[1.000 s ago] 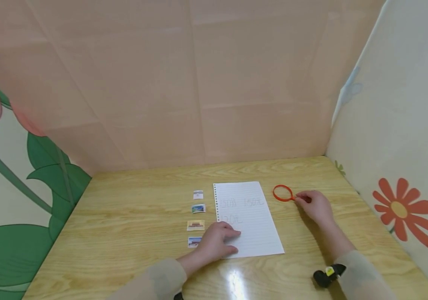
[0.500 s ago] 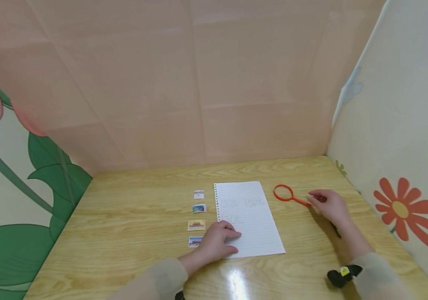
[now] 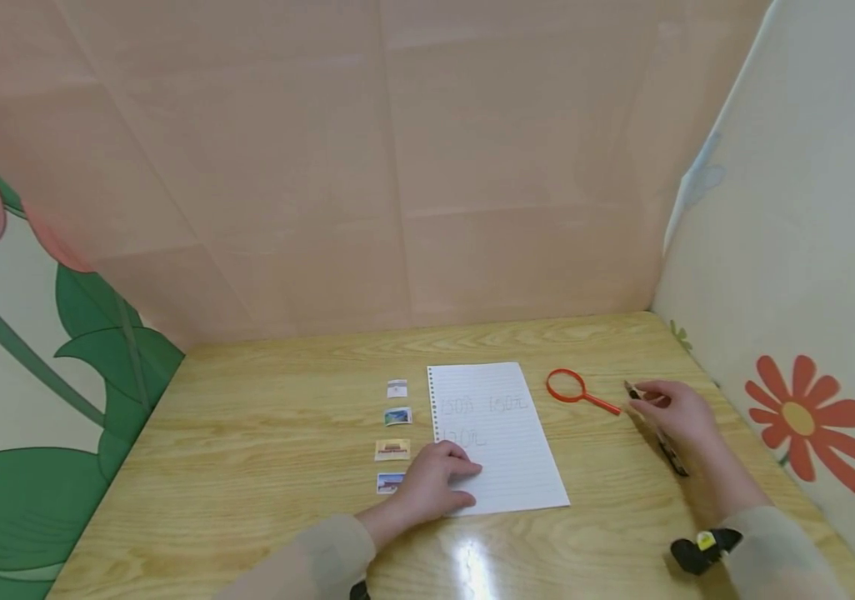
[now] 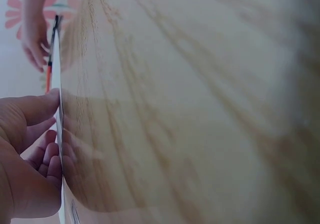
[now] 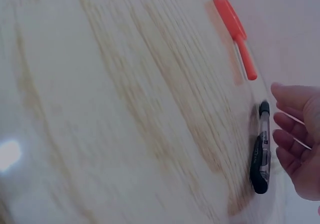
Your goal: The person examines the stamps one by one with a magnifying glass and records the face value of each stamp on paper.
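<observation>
My left hand rests on the lower left part of a lined sheet of paper, fingers relaxed, partly covering the lowest of several small picture stamps. Faint handwriting marks the sheet's upper half. Over at the right, my right hand is just above a black and clear pen. In the right wrist view the pen lies on the table and the loosely bent fingers stand a little apart from it. A red magnifying glass lies flat between the sheet and the right hand, touched by neither hand.
The wood-grain table meets a pinkish covering at the back. A wall with a red flower stands on the right, and one with green leaves on the left.
My right hand has let go of the magnifying glass's handle and moved right to the pen, now uncovered. The magnifying glass stays in place. My left hand has not moved.
</observation>
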The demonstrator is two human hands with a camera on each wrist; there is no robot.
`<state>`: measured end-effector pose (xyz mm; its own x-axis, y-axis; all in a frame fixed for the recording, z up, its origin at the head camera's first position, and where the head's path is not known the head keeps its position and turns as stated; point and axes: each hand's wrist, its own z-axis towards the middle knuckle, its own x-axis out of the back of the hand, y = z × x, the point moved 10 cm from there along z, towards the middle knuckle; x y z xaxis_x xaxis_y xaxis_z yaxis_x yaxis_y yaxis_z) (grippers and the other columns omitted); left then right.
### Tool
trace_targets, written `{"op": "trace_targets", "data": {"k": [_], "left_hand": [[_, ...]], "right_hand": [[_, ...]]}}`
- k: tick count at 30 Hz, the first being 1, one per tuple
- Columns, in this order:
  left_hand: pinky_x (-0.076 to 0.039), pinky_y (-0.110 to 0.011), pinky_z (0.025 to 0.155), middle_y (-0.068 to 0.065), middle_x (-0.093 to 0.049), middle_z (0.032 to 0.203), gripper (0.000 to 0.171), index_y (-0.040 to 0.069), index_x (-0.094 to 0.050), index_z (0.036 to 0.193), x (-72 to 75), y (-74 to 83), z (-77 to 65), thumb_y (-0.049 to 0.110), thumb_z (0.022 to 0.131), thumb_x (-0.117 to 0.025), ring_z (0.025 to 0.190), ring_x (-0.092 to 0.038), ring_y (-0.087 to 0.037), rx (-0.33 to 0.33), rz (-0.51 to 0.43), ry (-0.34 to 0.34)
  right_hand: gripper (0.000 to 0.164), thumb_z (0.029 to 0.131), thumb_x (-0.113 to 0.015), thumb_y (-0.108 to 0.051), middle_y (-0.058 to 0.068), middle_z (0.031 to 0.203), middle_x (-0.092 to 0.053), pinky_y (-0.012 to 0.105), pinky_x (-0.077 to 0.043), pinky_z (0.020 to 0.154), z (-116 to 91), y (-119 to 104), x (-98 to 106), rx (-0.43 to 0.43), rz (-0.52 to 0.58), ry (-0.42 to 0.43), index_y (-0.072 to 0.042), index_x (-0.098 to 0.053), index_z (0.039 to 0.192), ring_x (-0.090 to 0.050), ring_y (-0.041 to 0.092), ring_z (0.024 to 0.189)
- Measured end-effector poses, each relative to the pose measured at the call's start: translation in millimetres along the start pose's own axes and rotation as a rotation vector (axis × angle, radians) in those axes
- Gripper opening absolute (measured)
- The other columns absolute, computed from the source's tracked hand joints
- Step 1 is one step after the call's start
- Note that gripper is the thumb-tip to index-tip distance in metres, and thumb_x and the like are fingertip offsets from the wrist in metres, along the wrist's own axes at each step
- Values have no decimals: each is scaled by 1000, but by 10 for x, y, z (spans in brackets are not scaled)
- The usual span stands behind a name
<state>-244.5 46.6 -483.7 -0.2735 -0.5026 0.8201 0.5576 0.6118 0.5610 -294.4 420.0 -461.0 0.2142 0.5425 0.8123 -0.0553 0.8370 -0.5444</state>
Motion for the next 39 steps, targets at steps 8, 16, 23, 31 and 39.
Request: {"op": "trace_targets", "data": {"k": [8,16,23,31,39], "left_hand": [[-42,-27,95,7,-61,110,42,17,-75,116,-4,-12,-2,22,77,-86,104,-52,-11,11,-23,-7],[-41,-28,97,7,-61,111,42,17,-74,117,-9,-15,2,23,77,-85,105,-52,-11,26,-24,-16],[-41,-28,96,7,-61,110,41,17,-74,117,-17,-17,6,23,77,-85,105,-52,-11,15,-21,-13],[-43,-28,94,6,-61,109,41,16,-75,116,-8,-17,-18,23,77,-86,103,-53,-12,3,-17,-9],[-42,-28,95,7,-61,110,42,17,-75,117,-5,-14,2,24,77,-85,103,-53,-11,13,-17,-14]], "right_hand": [[46,90,-74,-24,27,102,-67,42,-51,71,47,129,-104,3,-24,-42,11,-63,118,-63,38,89],[53,91,-74,-27,32,112,-63,52,-51,80,79,217,-146,-23,8,-58,12,-60,123,-61,44,98],[49,89,-76,-26,28,108,-65,48,-49,78,88,241,-157,5,-11,-18,10,-64,121,-61,38,94],[52,90,-74,-26,32,109,-60,59,-46,81,54,221,-196,6,-34,-32,10,-61,125,-57,43,95],[44,90,-74,-22,26,101,-64,56,-46,77,46,158,-143,14,-54,5,9,-65,121,-58,40,90]]}}
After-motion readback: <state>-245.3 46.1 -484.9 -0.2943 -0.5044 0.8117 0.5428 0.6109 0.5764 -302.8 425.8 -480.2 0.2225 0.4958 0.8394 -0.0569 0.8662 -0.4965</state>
